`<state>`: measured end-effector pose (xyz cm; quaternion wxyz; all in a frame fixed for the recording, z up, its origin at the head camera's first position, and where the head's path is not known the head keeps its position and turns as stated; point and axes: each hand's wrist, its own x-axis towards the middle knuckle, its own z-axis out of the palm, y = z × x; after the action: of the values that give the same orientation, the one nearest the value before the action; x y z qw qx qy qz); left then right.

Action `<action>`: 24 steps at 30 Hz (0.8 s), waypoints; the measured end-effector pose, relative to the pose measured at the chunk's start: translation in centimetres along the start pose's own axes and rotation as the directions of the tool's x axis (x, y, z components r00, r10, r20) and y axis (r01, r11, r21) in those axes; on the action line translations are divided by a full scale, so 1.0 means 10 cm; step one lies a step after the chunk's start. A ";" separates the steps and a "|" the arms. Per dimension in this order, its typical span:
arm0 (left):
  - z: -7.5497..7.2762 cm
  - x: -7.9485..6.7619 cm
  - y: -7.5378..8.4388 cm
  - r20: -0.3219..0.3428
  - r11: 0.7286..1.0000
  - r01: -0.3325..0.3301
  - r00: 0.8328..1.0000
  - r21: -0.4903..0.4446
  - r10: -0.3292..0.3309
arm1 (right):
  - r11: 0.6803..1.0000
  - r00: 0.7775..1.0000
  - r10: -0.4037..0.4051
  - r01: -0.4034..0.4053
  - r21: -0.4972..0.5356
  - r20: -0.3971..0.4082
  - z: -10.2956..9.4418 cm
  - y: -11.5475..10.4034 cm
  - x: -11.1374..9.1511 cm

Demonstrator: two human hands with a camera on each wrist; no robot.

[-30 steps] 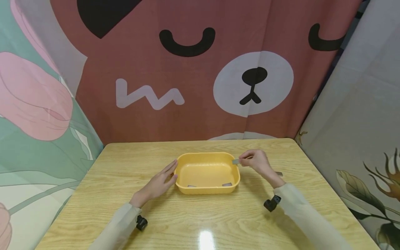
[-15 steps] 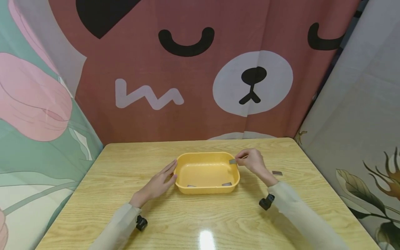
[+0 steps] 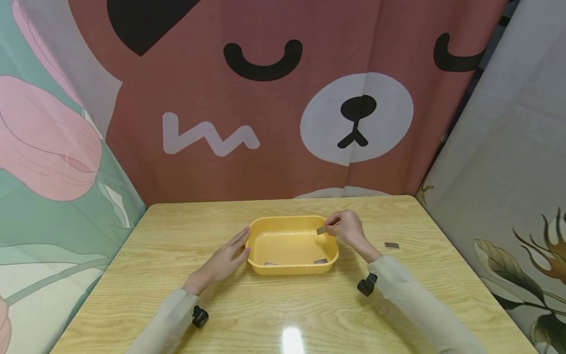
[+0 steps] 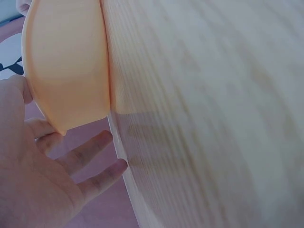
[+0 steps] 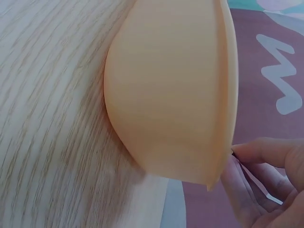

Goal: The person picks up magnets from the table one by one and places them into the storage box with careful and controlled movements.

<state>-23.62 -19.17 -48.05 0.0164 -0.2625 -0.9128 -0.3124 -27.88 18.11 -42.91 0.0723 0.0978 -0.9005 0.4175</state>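
Observation:
A yellow plastic basin (image 3: 292,270) stands in the middle of the wooden table. My left hand (image 3: 223,260) touches its left end with fingers extended; in the left wrist view, the thumb lies at the rim and the other fingers spread beside the basin wall (image 4: 66,61). Over the basin's right rim, my right hand (image 3: 347,228) pinches a small grey rectangular piece (image 3: 321,230) between thumb and fingertips. The basin wall (image 5: 171,90) hides most of that piece in the right wrist view. Inside the basin lie two similar flat pieces, one at front right (image 3: 320,261), one at front left (image 3: 270,264).
Another small grey rectangular piece (image 3: 391,245) lies on the table (image 3: 398,305) to the right of the basin. Behind the table hangs a brown curtain (image 3: 274,172) with a bear face. Patterned cloths hang at the left (image 3: 57,236) and right (image 3: 499,196).
My right hand has moved left over the rim, carrying the grey piece farther over the basin. The piece on the table has come into full view behind the forearm. My left hand stays put.

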 end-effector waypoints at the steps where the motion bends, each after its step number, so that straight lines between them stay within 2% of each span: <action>1: 0.00 0.00 0.00 -0.001 1.000 -0.001 1.000 -0.001 0.001 | 1.000 1.000 0.005 -0.005 -0.008 -0.002 0.01 -0.01 0.00; 8: -0.01 -0.01 0.00 -0.006 1.000 -0.002 1.000 -0.001 0.002 | 0.998 0.999 0.034 -0.034 -0.059 -0.007 0.14 -0.03 0.05; 17: 0.00 -0.01 -0.01 -0.002 1.000 0.002 1.000 -0.003 -0.002 | 0.997 1.000 -0.015 0.013 -0.079 -0.015 0.25 -0.05 0.10; 24: 0.00 0.00 0.01 0.010 1.000 0.012 1.000 -0.006 -0.012 | 0.987 0.998 -0.055 0.048 -0.151 -0.043 0.31 -0.10 0.13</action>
<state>-23.57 -19.15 -47.98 0.0091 -0.2588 -0.9135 -0.3139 -29.10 14.97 -43.83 0.1115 0.1054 -0.9246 0.3488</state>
